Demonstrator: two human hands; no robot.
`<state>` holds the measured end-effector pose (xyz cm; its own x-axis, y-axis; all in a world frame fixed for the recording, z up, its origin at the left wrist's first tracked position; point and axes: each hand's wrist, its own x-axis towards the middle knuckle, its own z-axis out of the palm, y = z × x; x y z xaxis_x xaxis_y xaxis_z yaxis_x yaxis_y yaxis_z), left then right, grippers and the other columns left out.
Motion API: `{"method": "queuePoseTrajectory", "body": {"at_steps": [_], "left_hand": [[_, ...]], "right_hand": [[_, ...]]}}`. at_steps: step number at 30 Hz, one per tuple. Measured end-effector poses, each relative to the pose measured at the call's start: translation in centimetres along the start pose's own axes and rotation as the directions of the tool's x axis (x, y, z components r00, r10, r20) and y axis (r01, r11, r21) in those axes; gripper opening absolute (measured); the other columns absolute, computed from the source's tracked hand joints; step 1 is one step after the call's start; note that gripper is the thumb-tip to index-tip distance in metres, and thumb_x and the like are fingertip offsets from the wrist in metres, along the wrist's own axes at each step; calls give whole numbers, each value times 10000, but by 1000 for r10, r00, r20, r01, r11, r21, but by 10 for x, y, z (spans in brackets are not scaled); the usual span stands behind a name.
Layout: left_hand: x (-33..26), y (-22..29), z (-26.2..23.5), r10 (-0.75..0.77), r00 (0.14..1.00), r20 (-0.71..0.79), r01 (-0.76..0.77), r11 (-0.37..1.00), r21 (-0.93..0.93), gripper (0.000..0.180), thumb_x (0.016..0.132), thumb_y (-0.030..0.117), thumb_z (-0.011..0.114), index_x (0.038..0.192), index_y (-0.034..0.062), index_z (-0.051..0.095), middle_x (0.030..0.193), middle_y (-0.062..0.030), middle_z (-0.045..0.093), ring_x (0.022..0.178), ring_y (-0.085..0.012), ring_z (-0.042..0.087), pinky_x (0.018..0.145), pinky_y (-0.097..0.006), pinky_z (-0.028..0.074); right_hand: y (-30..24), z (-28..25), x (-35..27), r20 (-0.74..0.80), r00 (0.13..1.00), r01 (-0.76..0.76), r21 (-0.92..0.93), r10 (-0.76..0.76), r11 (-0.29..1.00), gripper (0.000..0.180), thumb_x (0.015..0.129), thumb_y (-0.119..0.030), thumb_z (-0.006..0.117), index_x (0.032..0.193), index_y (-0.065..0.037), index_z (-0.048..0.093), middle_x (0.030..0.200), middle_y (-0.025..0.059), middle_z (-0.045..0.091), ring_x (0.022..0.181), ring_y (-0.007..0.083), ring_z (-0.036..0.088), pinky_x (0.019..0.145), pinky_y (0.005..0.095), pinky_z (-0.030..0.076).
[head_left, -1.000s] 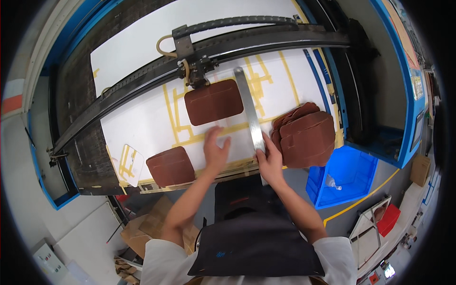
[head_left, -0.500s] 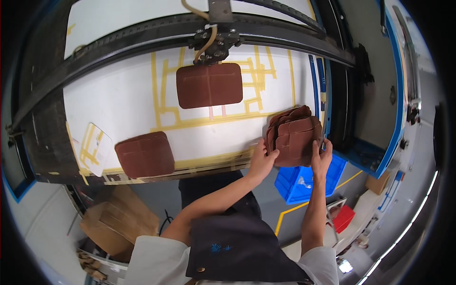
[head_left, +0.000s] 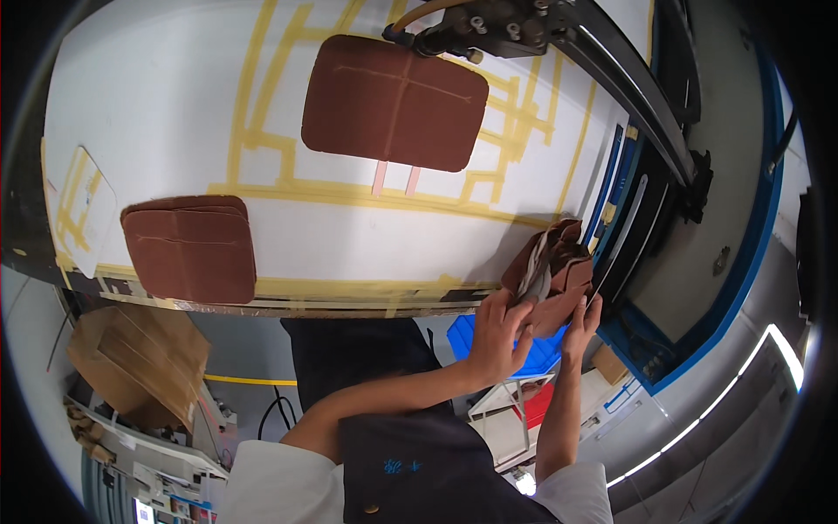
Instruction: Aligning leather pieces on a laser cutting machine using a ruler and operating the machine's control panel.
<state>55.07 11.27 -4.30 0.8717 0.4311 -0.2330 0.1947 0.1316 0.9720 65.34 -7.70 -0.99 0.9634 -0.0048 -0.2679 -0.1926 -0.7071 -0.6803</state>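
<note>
At the front right corner of the white bed, a bundle of brown leather-like pieces (head_left: 548, 278) is bent and splayed, showing pale undersides. My left hand (head_left: 502, 342) grips its left and lower side. My right hand (head_left: 578, 327) holds its lower right edge, thumb and fingers closed on it. A flat brown rounded piece (head_left: 394, 103) with cross-shaped crease lines lies beneath the machine head. Another small pile of brown pieces (head_left: 189, 251), edges slightly offset, rests near the front left edge.
A black gantry rail with a nozzle head (head_left: 463, 39) spans above the white bed (head_left: 349, 236), which carries yellow tape lines. A white taped card (head_left: 85, 210) lies at far left. Below the edge are a blue crate (head_left: 463, 336) and cardboard (head_left: 140, 358). A blue frame (head_left: 742, 288) borders the right.
The bundle has gone from lying fairly flat in my hands to bent and fanned open. My left hand has moved onto its lower side. The view has shifted closer to the bed.
</note>
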Motion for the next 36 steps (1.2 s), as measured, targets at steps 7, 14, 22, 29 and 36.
{"method": "queuePoseTrajectory", "body": {"at_steps": [7,14,22,29,36], "left_hand": [[-1,-5,2,213,976,49,-215,975,48,576,838,130,743,1384,90,566,1329,-263,503,1117,-420,522,938,-503,432],[31,3,-8,-199,979,-43,151,852,-501,672,915,89,720,1514,14,426,1374,-274,577,1079,-312,663,963,-385,527],[49,3,-16,-501,839,212,516,609,-602,512,955,101,707,1420,-23,530,1364,-201,611,1208,-288,635,1026,-375,506],[19,21,-21,40,999,26,-35,988,-153,512,964,98,646,1439,-34,509,1532,-259,451,1379,-447,453,1137,-498,397],[8,24,-26,133,980,148,-159,971,181,520,841,223,716,1311,17,629,1569,-255,427,1340,-359,492,1063,-501,396]], "right_hand": [[20,-13,2,-19,999,-30,59,31,998,222,1100,-200,513,1246,-37,554,1057,5,623,884,54,525,736,223,442],[9,-12,2,5,999,-42,80,42,996,247,1093,-203,529,1260,-26,574,1103,25,642,942,85,561,807,235,460],[14,-7,0,2,1000,4,-19,-4,1000,311,1089,-171,527,1356,-14,557,1235,70,660,1089,141,599,957,290,473],[5,-2,0,16,999,-53,37,52,998,316,1096,-190,521,1358,-14,543,1235,82,659,1081,147,617,934,286,495],[12,-5,4,14,999,-34,64,33,997,316,1092,-180,525,1359,-13,541,1209,86,663,1070,144,618,923,276,499]]}}
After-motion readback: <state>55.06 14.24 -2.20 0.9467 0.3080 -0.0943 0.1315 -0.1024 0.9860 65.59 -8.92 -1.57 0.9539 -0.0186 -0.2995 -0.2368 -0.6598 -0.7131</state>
